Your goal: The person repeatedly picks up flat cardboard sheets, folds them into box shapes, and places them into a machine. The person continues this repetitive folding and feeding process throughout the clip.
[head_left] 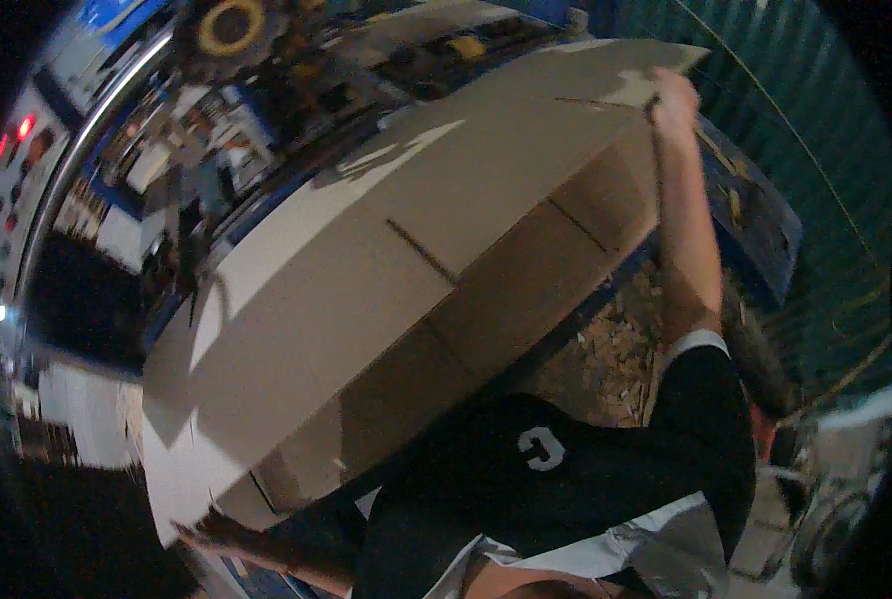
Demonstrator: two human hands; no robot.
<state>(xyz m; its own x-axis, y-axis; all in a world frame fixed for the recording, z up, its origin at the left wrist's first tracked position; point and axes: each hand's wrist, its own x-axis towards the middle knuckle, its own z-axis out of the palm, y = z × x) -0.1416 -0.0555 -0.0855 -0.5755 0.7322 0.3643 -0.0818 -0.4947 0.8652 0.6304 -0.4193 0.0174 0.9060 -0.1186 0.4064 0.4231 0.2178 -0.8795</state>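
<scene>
A long brown cardboard sheet (316,290), creased along its length and cut with dark slots, slants across in front of me from the lower left to the upper right. At its far right end my right hand (675,103) is closed round the edge, with the arm stretched out. Down at the near left corner my left hand (216,534) grips the edge; it lies in shadow and its fingers show only in part. The near panel of the sheet bends down toward my body.
Under the cardboard runs a blue machine bed (755,215). Beyond it are a dark toothed wheel (228,28) and cluttered machine parts. A curved metal rail (86,140) and a control panel (11,190) with red lights stand left. Scraps (605,349) litter the floor; green corrugated wall (815,110) at right.
</scene>
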